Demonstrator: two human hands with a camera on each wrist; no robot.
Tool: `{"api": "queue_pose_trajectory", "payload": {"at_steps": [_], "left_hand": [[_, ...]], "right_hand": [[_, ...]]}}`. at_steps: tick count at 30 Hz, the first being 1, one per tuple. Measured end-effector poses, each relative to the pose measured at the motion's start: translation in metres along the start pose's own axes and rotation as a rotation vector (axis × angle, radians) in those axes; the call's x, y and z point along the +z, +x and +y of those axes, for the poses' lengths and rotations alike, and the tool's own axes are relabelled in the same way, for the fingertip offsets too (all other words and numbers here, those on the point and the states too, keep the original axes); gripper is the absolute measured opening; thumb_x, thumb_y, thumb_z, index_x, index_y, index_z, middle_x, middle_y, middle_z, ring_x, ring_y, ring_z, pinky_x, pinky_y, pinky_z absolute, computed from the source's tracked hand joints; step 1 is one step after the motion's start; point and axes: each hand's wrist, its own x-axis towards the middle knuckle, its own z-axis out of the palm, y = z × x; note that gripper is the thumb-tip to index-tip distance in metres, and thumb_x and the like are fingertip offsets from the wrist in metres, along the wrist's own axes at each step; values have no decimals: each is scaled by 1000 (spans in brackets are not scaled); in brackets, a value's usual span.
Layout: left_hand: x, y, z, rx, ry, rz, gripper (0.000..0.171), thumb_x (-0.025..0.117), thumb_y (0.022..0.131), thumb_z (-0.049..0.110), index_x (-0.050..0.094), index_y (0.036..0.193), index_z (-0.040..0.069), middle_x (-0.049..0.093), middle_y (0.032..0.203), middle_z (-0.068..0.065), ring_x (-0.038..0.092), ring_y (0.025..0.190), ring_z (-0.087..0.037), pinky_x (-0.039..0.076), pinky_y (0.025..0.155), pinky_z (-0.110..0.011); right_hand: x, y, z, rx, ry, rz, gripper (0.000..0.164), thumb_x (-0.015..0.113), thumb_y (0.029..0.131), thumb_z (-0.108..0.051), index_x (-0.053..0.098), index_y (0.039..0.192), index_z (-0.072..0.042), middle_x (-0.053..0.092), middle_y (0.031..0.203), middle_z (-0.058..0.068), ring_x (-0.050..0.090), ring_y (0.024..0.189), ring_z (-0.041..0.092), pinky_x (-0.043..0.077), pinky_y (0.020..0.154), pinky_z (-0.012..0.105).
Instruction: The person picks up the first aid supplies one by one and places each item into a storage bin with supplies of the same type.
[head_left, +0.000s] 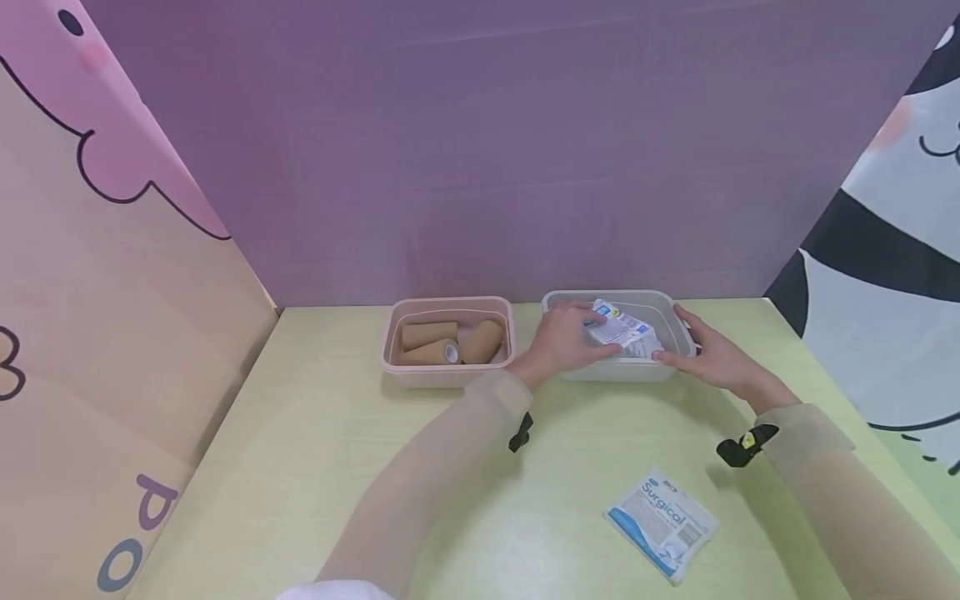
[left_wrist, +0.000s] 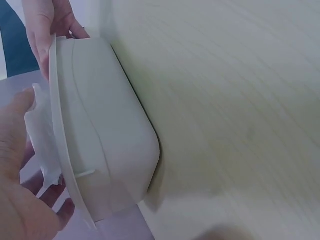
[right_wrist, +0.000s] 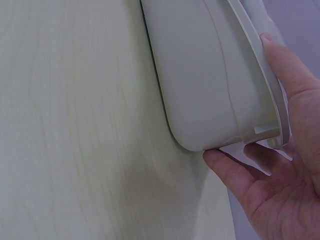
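Note:
At the back right of the table stands a light grey plastic box [head_left: 624,372]. A white packet with blue print [head_left: 628,331] lies at its opening. My left hand [head_left: 561,340] reaches over the box's left end and holds the packet between thumb and fingers; in the left wrist view the packet [left_wrist: 44,137] shows at the rim. My right hand [head_left: 716,360] grips the box's right end. In the right wrist view its thumb lies by the rim and its fingertips [right_wrist: 214,157] touch the outer end wall. The box's bottom is partly hidden.
A pink box [head_left: 442,379] left of the grey one contains several brown rolls [head_left: 482,342]. Nearer the front lies a flat packet marked "Surgical" [head_left: 663,525]. A purple panel [head_left: 480,167] closes off the back, with printed panels on both sides.

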Motion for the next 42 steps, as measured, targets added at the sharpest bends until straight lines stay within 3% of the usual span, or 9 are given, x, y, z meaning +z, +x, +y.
{"api": "queue_pose_trajectory", "payload": {"at_steps": [6, 11, 20, 26, 33, 42], "left_hand": [[4, 2, 6, -88, 104, -69, 57, 73, 92, 66, 73, 137, 31, 65, 151, 8, 56, 143, -14, 45, 111, -37], [4, 1, 11, -145, 185, -110, 55, 70, 91, 72, 72, 135, 39, 68, 140, 16, 59, 133, -10, 42, 109, -38], [7, 3, 14, -178, 208, -119, 54, 69, 91, 72, 72, 135, 42, 69, 132, 19, 59, 126, -7, 40, 109, -38], [10, 4, 15, -164, 171, -103, 52, 69, 95, 65, 71, 139, 37, 68, 142, 16, 57, 137, -14, 43, 111, -41], [2, 3, 18, -63, 272, -59, 54, 61, 99, 67, 66, 144, 38, 64, 151, 14, 50, 147, -18, 38, 123, -39], [-7, -10, 38, 28, 262, -38, 53, 64, 99, 64, 67, 144, 36, 64, 152, 11, 56, 142, -17, 47, 115, -37]], "right_hand": [[1, -1, -2, -25, 21, 11, 112, 72, 102, -43, -9, 171, -9, 24, 168, 40, 31, 151, 61, 31, 116, 79], [3, -1, -3, -31, 21, 11, 111, 72, 102, -43, -8, 171, -10, 26, 167, 39, 33, 150, 60, 31, 116, 79], [4, -2, -4, -32, 15, 13, 111, 72, 101, -43, -7, 171, -9, 28, 166, 40, 35, 149, 60, 33, 116, 79], [4, -2, -5, -23, 6, 9, 112, 72, 101, -46, -8, 171, -11, 26, 167, 39, 33, 150, 61, 32, 115, 80], [4, -1, -6, -34, -1, 10, 111, 72, 101, -45, -8, 171, -9, 27, 166, 39, 35, 149, 60, 33, 115, 80], [2, -3, -7, -46, 20, 5, 109, 71, 103, -41, -7, 171, -7, 30, 164, 40, 40, 145, 57, 37, 114, 77]]}}
